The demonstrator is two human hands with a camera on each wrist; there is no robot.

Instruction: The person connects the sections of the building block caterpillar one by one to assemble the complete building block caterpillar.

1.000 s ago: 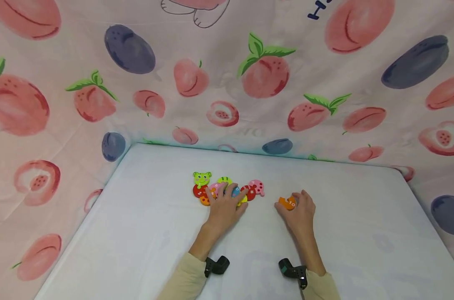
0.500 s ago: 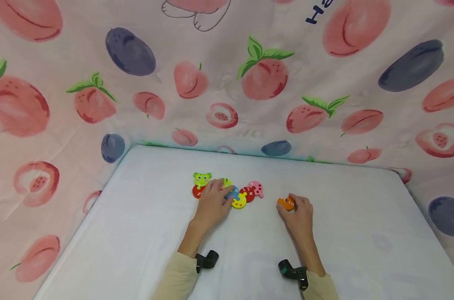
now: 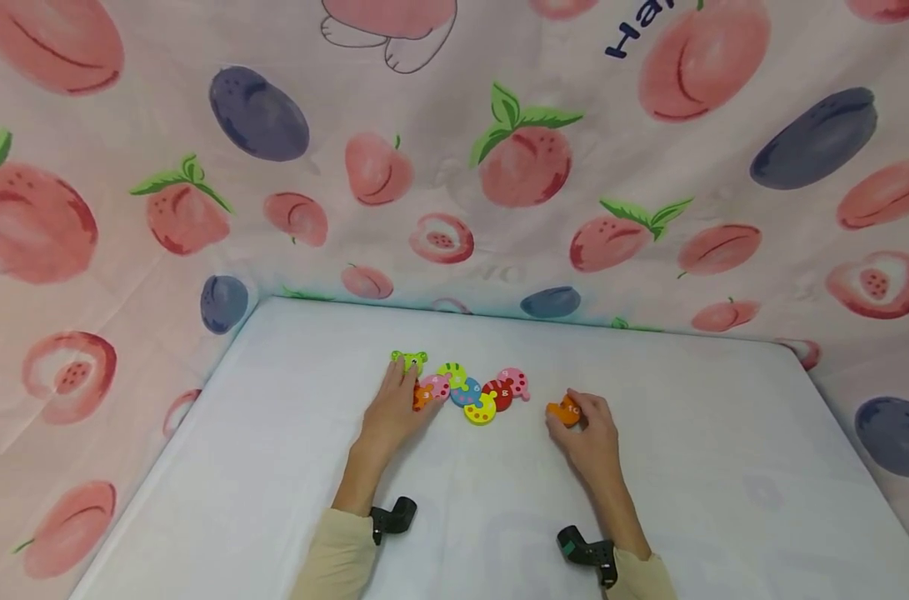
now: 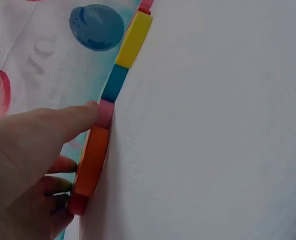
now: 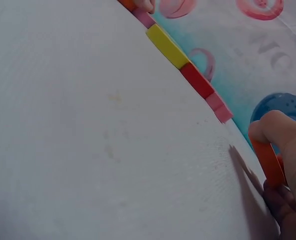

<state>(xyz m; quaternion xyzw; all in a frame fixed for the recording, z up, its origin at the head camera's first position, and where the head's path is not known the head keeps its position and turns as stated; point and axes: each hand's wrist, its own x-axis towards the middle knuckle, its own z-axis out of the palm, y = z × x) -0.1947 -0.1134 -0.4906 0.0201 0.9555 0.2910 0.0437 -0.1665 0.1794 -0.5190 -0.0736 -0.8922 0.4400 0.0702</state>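
Flat, bright numbered puzzle pieces form a linked, wavy caterpillar on the table. It runs from a green head (image 3: 420, 358) with a face, past a blue piece (image 3: 466, 392) and a yellow piece (image 3: 481, 410), to a spotted pink piece (image 3: 514, 382) at the right. My left hand (image 3: 389, 415) rests over the head end, partly covering the head and hiding the red piece beside it. In the left wrist view its thumb touches a pink piece (image 4: 105, 114), near an orange piece (image 4: 92, 162). My right hand (image 3: 595, 432) pinches a separate orange piece (image 5: 266, 160), right of the row.
The white-covered table (image 3: 724, 467) extends around both hands. Behind it hangs a fruit-printed cloth (image 3: 439, 167), which also covers the left side. A black wrist camera (image 3: 394, 517) sits on the left wrist and another black camera (image 3: 587, 554) on the right.
My left hand has slid left along the caterpillar from its middle to its head, uncovering the blue and yellow pieces. The right hand, still pinching the orange piece, has shifted slightly left.
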